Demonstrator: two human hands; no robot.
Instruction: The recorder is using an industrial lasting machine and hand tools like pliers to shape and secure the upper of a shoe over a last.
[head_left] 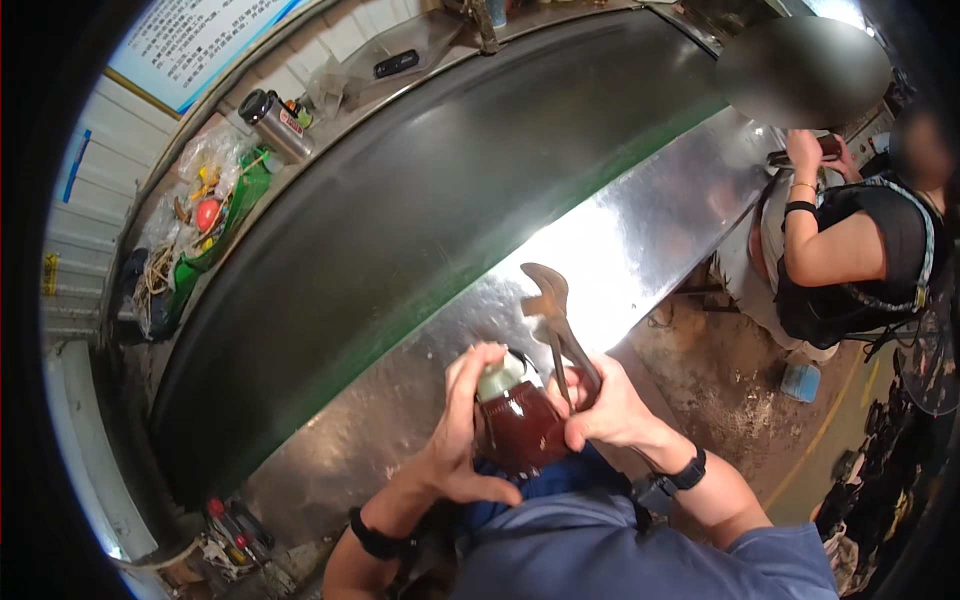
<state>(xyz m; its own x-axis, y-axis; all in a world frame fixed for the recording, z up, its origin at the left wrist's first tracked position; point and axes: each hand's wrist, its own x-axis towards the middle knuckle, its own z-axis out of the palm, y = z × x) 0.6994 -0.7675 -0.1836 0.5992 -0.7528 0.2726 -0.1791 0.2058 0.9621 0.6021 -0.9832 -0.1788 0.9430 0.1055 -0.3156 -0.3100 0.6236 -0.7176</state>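
A dark red-brown leather piece, apparently a shoe upper (520, 425), is stretched over a pale green form, seemingly a shoe last (502, 376), above my lap. My left hand (458, 420) is wrapped round its left side, fingers at the pale end and thumb lower down. In my right hand (615, 405), closed round the handles, is a pair of worn metal pincers (548, 300) that look like lasting pincers. Their curved head points up and away, over the metal bench. The right fingers are close against the leather; whether they also grip it, I cannot tell.
A shiny metal bench (350, 400) with a dark raised surface (420, 180) runs diagonally ahead. Behind stand a steel flask (275, 125), a green bag of odds and ends (225, 225) and a small black object (396, 64). A co-worker (850, 240) sits at right, hands on a dark item.
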